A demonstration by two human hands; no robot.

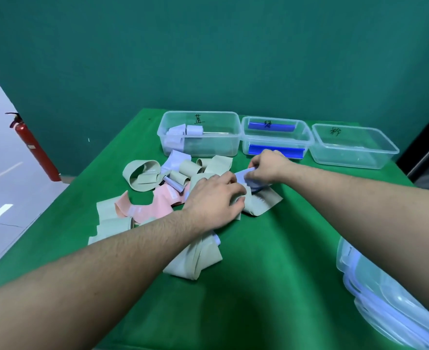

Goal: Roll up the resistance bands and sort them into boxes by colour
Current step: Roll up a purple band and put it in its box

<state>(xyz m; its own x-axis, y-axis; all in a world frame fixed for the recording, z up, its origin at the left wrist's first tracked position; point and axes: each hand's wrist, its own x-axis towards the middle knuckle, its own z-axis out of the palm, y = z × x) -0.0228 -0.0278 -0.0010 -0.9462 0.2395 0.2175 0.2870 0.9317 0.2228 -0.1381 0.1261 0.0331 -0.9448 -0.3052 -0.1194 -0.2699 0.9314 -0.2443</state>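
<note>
Two bare forearms reach in from the bottom of the frame over a green table (271,274). At the lower right edge sits a stack of clear box lids (395,306). Just below centre, a pale green band (195,261) lies folded beneath the left forearm. At centre, the left hand (214,200) rests palm down on the jumble of bands, fingers curled over a pale green band; whether it grips it cannot be told. Just to its right, the right hand (266,168) pinches a light blue band (242,178) between thumb and curled fingers. Left of the hands lie a pink band (158,205) and several rolled and loose pale green ones. Along the far edge stand three clear boxes: the left box (200,133) holding rolled light blue bands, the middle box (276,137) with blue clips, and the right box (352,145). A red fire extinguisher (35,147) stands at the left edge.
</note>
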